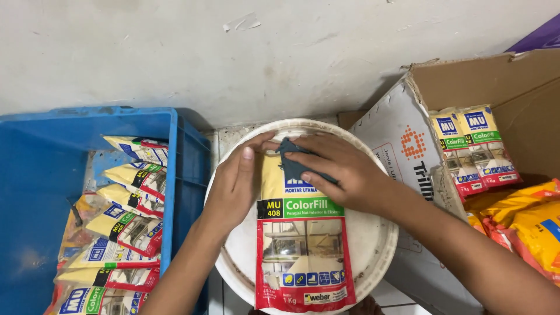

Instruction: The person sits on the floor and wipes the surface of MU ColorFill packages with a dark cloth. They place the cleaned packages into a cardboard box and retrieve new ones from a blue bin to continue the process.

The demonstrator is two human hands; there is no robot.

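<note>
Blue plastic crate (35, 175) sitting left, against the grey-white wall (233, 52). Row of yellow pouches (125, 224) with red-green labels lying overlapped inside it. Open cardboard box (496, 76) standing right, flap (402, 140) hanging down toward the middle. Two matching pouches (472, 146) leaning upright inside; orange-yellow bags (525, 224) lying below them. Purple corner (539, 38) showing top right.

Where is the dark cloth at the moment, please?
In the head view, the cloth lies under the right hand, on the top of the pouch that rests on the white bucket lid, centre frame.
</note>
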